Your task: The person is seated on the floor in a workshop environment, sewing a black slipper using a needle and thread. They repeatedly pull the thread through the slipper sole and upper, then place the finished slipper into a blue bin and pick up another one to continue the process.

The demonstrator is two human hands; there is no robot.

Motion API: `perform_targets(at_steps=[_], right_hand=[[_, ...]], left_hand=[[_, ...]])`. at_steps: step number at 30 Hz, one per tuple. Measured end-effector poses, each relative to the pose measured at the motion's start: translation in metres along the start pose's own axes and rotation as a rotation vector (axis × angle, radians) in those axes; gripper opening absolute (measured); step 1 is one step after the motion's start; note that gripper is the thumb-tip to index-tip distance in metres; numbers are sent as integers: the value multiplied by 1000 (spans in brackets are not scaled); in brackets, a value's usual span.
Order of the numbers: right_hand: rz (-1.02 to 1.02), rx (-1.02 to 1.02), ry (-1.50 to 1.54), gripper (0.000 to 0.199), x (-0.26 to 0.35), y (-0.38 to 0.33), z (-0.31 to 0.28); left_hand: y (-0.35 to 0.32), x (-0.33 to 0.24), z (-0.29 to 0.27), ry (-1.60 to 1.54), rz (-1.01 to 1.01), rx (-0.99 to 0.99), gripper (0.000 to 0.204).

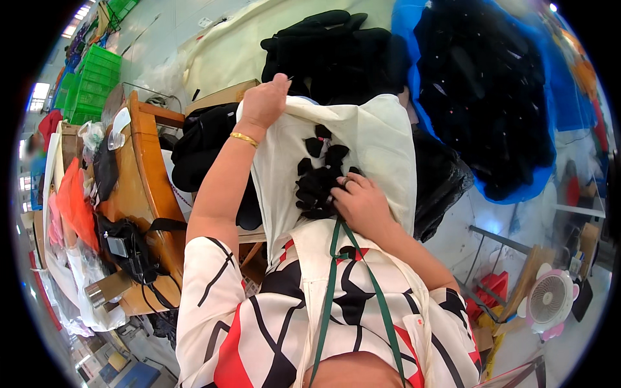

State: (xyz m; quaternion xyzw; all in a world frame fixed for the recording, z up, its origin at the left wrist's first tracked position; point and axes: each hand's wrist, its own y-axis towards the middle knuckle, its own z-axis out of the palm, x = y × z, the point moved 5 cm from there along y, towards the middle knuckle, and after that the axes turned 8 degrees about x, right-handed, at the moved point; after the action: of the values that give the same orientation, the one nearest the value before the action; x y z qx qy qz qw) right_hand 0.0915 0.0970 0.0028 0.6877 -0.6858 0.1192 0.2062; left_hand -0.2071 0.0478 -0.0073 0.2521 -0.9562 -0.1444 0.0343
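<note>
A cream apron [394,139] hangs from my neck and lies spread over my lap. Its far edge is raised, and my left hand [264,105], with a gold bracelet at the wrist, is closed on it at the upper left. In the hollow of the apron sits a heap of small black cloth pieces [314,187], a few of them bow-like. My right hand [365,202], wearing a ring, reaches into the right side of this heap. Its fingers are curled around some of the pieces, and the fingertips are partly hidden.
Stacked black fabric items [330,55] lie beyond the apron. At the far right is a large blue bag [404,39] full of black pieces. A wooden chair [145,161] with a black bag [126,246] stands left. Green crates [97,74] and a fan [550,297] are farther off.
</note>
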Motion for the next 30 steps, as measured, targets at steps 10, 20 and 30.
perform_targets(at_steps=[10, 20, 30], right_hand=[[265, -274, 799, 15, -25, 23, -33], [286, -387, 1538, 17, -41, 27, -30], [424, -493, 1710, 14, -39, 14, -63]], left_hand=[[-25, -75, -78, -1052, -210, -73, 9], [-63, -169, -72, -2228, -170, 444, 47], [-73, -179, -62, -2135, -196, 552, 47]])
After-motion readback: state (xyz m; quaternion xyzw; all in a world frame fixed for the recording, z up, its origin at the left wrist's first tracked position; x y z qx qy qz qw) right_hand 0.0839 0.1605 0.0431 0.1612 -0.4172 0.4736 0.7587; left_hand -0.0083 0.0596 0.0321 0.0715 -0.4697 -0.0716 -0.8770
